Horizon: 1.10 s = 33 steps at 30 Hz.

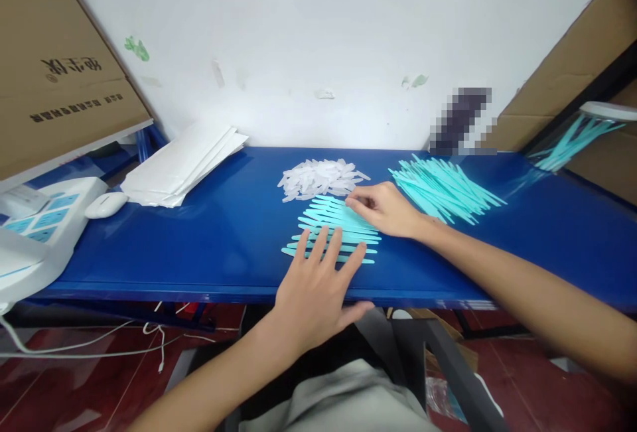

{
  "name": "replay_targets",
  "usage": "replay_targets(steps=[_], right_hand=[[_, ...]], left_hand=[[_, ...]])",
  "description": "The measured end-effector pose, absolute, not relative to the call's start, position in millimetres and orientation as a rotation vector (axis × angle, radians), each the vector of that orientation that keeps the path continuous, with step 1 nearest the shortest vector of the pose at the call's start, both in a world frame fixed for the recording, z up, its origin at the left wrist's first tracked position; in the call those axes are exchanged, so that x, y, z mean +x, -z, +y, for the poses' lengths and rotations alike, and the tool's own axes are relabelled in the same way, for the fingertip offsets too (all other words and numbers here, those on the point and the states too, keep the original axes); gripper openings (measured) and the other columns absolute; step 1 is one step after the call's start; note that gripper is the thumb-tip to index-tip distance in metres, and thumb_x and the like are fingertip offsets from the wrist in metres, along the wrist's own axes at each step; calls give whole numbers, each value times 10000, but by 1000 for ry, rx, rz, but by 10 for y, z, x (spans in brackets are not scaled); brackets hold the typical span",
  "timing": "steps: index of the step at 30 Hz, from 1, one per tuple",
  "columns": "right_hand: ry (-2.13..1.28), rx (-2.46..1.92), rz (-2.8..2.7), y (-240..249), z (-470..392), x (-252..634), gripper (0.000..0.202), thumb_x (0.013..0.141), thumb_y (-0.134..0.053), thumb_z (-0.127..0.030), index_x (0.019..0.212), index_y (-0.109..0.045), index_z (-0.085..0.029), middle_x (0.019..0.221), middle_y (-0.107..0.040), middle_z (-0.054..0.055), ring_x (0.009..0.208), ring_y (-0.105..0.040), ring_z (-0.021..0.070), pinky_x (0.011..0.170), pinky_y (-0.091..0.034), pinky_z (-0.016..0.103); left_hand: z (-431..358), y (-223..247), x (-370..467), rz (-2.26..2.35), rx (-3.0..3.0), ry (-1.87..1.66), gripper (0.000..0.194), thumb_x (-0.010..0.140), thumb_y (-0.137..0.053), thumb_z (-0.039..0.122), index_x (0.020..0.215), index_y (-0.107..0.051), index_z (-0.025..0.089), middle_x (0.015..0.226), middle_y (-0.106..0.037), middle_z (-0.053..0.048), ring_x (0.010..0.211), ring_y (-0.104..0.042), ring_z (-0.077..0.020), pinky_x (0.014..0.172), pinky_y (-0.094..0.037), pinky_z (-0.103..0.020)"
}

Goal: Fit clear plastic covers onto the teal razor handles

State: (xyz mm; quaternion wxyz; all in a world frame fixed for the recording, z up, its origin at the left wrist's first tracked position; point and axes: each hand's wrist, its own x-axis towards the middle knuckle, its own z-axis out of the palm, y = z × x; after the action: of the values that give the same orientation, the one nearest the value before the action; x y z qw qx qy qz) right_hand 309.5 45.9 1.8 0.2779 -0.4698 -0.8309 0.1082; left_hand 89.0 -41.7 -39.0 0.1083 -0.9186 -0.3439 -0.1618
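Observation:
Slim turquoise plastic sticks with tapered ends lie side by side in a row near the table's front edge. Over the nearest of them, my left hand is open, palm down, with its fingers spread and fingertips on the sticks. My right hand is at the far right part of the row, thumb and fingers pinched together; whatever is between them is hidden. Just beyond the row is a heap of small translucent white pieces. A larger loose pile of turquoise sticks lies right of my right hand.
On the blue table, white envelopes or bags are stacked at left, near a white earbud-style case and a power strip. At right, a clear container holds more turquoise sticks. A white wall stands behind.

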Motion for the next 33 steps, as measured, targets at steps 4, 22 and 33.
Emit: replay_targets(steps=[4,22,33], right_hand=[[-271,-1309,-2172,-9,438,3096,302,909,-611,-445,886,-745,-175,571,-556,-20,530,-483,132,589,-360,289],[-255,-958,-2710,-84,327,3104,450,1023,-463,-361,1381,-666,-177,1512,-515,172,1369,-496,355,1096,-424,551],[-344,-998,-2591,-94,398,3217,496,1032,-473,-498,1368,-677,-197,1497,-546,152,1390,-484,354,1137,-387,570]], left_hand=[[-437,405,908,-1020,-2684,473,761,964,-474,696,1556,-431,220,1527,-507,-238,1420,-473,-448,1150,-347,-645],[-437,425,934,-1024,-2688,496,828,927,-536,693,1563,-396,182,1556,-454,-282,1434,-456,-465,1153,-349,-636],[-450,423,936,-1034,-2683,513,774,941,-517,681,1533,-441,187,1574,-432,-276,1453,-427,-467,1164,-323,-661]])
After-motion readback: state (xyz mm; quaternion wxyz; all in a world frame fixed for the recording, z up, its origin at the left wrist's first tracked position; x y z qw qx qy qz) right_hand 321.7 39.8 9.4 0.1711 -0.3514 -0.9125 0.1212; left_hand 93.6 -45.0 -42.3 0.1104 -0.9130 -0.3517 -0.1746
